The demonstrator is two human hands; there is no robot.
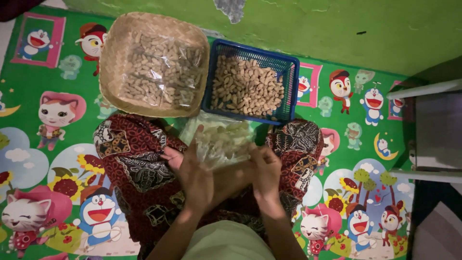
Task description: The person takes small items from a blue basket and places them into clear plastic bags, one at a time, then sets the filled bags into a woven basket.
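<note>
A blue basket (288, 72), a tan woven tray (115, 58), a green cartoon-print mat (29, 96), a red-black batik skirt (134, 159).

Hands: our left hand (195, 175) and right hand (266, 169) both grip a clear bag (222, 139) of peanuts over our lap.
Lap: we sit with a dark red patterned cloth (139, 163) across our knees.
Woven tray (154, 63): ahead on our left, holding filled clear packets of peanuts.
Blue basket (288, 86): touching the tray's right side, filled with loose peanuts (245, 86) in the shell.
Floor: a green cartoon mat (43, 144) under everything.
Wall (337, 29): green, behind the basket.
</note>
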